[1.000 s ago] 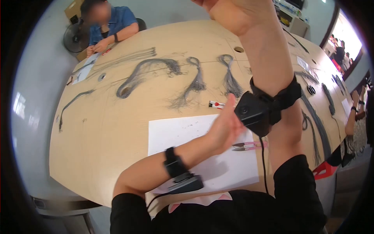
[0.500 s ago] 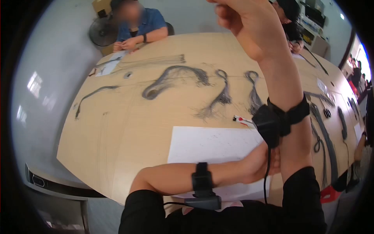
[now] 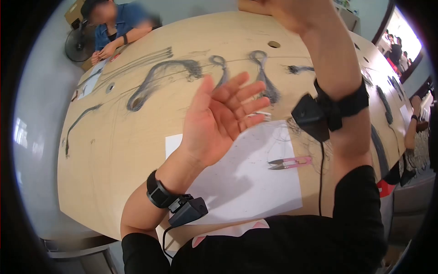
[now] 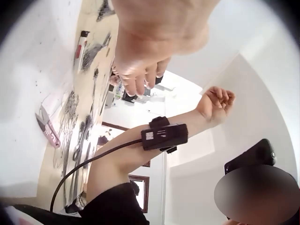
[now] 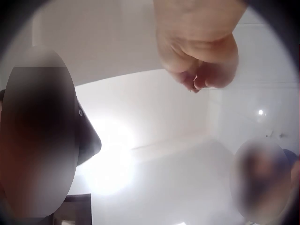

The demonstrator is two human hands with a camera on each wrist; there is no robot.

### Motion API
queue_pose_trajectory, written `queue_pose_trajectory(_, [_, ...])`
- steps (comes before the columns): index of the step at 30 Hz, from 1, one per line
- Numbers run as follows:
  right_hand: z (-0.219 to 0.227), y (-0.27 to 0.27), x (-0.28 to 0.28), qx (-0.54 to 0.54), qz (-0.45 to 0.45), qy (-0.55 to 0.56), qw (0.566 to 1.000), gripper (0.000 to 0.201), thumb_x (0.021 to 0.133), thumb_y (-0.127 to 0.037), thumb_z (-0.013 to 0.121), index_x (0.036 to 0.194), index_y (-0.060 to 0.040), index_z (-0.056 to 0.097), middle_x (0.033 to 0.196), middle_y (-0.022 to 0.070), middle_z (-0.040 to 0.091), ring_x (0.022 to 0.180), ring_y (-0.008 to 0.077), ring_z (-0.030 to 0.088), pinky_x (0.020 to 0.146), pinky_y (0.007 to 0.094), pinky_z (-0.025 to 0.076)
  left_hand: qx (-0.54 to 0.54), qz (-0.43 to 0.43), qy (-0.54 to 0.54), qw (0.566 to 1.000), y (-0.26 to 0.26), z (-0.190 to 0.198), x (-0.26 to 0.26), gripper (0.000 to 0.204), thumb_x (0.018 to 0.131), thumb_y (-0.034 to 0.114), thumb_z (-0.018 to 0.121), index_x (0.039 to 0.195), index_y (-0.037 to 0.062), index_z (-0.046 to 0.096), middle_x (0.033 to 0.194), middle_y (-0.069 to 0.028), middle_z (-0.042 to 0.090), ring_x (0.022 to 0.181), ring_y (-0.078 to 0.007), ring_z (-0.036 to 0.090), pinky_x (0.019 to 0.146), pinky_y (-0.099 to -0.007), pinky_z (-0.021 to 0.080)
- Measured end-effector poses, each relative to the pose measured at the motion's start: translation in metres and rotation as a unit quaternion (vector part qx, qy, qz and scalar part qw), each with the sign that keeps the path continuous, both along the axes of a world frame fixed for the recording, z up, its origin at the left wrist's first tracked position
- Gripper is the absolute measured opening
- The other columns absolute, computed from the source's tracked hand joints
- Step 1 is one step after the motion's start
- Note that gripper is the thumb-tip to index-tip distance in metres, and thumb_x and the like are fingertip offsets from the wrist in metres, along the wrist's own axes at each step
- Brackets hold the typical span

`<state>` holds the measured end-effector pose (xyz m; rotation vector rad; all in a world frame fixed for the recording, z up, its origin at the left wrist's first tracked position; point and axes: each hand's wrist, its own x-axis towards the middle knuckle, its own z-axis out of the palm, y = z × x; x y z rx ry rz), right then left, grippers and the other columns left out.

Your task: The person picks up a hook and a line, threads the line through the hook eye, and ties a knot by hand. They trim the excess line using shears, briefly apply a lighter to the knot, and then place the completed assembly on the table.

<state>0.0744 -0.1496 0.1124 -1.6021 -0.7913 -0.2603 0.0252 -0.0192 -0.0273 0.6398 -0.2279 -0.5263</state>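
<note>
My left hand (image 3: 214, 118) is raised over a white paper sheet (image 3: 246, 196), palm up, fingers spread and holding nothing. Pink-handled thread snips (image 3: 290, 162) lie on the sheet's right part, blades pointing left. High at the top of the head view, my right hand (image 3: 296, 13) is partly cut off by the frame edge. In the left wrist view that right hand (image 4: 216, 105) is up in the air with loosely bent fingers and nothing in it. Dark specks dot the paper.
Looped bundles of grey strands (image 3: 262, 75) lie across the wooden table (image 3: 105, 173). Loose thin strands (image 3: 315, 144) lie right of the paper. A white item with red marks and a black end (image 4: 80, 49) is beyond the sheet. Another person (image 3: 118, 32) sits across the table.
My left hand has swung away from beside the right forearm, leftward and up, and its palm now faces up. The right arm stays raised. The head view has shifted.
</note>
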Motion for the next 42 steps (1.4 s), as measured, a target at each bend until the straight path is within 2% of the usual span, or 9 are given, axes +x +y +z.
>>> queue_pose_trajectory(2, [-0.005,0.014,-0.01,-0.138,-0.033,0.042,0.989,0.01,0.078,-0.006,0.057,0.083,0.0014,0.053,0.07,0.0032,0.054,0.057,0.0059,0.049,0.046,0.0154,0.04,0.015,0.087,-0.075,0.993,0.014,0.006,0.006,0.051,0.088,0.042,0.032,0.12,0.0027,0.04,0.109,-0.0117,0.052,0.094,-0.0218,0.053,0.08,-0.032,0.042])
queue_pose_trajectory(5, [-0.066,0.017,0.013,-0.099,0.007,-0.084,0.992,0.023,0.071,-0.01,0.061,0.088,0.0032,0.051,0.069,0.0053,0.055,0.062,0.0084,0.052,0.055,0.0204,0.042,0.046,0.228,-0.168,0.958,0.028,0.017,0.004,0.037,0.09,0.027,0.039,0.118,0.0038,0.043,0.097,-0.0068,0.055,0.081,-0.0148,0.055,0.069,-0.0259,0.045])
queue_pose_trajectory(7, [-0.074,0.017,0.008,-0.081,0.03,-0.057,0.995,0.023,0.072,-0.01,0.061,0.088,0.0031,0.05,0.069,0.0055,0.055,0.062,0.0087,0.052,0.056,0.0204,0.042,0.061,0.299,-0.181,0.935,0.035,0.02,0.002,0.031,0.088,0.017,0.044,0.116,0.0038,0.044,0.094,-0.0047,0.055,0.077,-0.0112,0.053,0.067,-0.0239,0.044])
queue_pose_trajectory(21, [-0.089,0.017,-0.025,-0.019,0.084,0.025,0.996,0.02,0.076,-0.003,0.058,0.092,0.0007,0.046,0.074,0.0063,0.055,0.069,0.0091,0.053,0.059,0.0207,0.043,0.14,0.355,-0.226,0.896,0.032,0.006,-0.014,0.018,0.083,0.013,0.055,0.096,0.0006,0.058,0.081,-0.0039,0.059,0.067,-0.0091,0.053,0.059,-0.0205,0.04])
queue_pose_trajectory(24, [-0.088,0.015,-0.028,-0.021,0.095,0.105,0.99,0.019,0.076,-0.003,0.058,0.092,0.0014,0.047,0.075,0.0064,0.055,0.07,0.0079,0.053,0.06,0.0207,0.044,0.127,0.338,-0.188,0.913,0.033,0.006,-0.016,0.017,0.083,0.013,0.055,0.095,0.0013,0.058,0.08,-0.0033,0.059,0.066,-0.0082,0.052,0.058,-0.02,0.039])
queue_pose_trajectory(28, [-0.093,0.017,-0.029,-0.013,0.103,0.089,0.991,0.018,0.077,-0.003,0.057,0.091,0.0017,0.047,0.075,0.0061,0.055,0.07,0.007,0.052,0.061,0.0206,0.044,0.122,0.346,-0.184,0.912,0.033,0.004,-0.016,0.018,0.083,0.014,0.056,0.095,0.0014,0.058,0.079,-0.0031,0.059,0.065,-0.008,0.051,0.057,-0.0198,0.038])
queue_pose_trajectory(38, [-0.105,0.021,-0.017,-0.03,0.096,0.032,0.994,0.019,0.076,-0.001,0.053,0.094,0.003,0.047,0.075,0.0063,0.056,0.066,0.0068,0.052,0.059,0.0189,0.044,0.204,0.334,-0.241,0.888,0.036,0.006,-0.005,0.013,0.084,0.01,0.053,0.095,0.0035,0.056,0.086,-0.0014,0.058,0.067,-0.0052,0.048,0.059,-0.0181,0.037])
queue_pose_trajectory(41, [-0.111,0.021,-0.01,-0.007,0.096,0.06,0.994,0.018,0.076,-0.002,0.053,0.093,0.0037,0.051,0.076,0.0087,0.058,0.065,0.0086,0.053,0.058,0.0204,0.043,0.192,0.316,-0.276,0.887,0.042,0.006,0.007,0.013,0.085,0.012,0.051,0.095,0.005,0.056,0.093,-0.0017,0.058,0.077,-0.0056,0.05,0.062,-0.0175,0.037])
queue_pose_trajectory(42, [-0.11,0.018,-0.009,-0.071,0.067,0.043,0.994,0.016,0.076,-0.003,0.053,0.091,0.0032,0.053,0.076,0.0091,0.059,0.064,0.0099,0.054,0.058,0.0213,0.043,0.19,0.342,-0.239,0.889,0.042,0.01,0.009,0.014,0.086,0.013,0.049,0.096,0.0051,0.054,0.097,-0.0028,0.057,0.084,-0.0076,0.05,0.065,-0.0183,0.039])
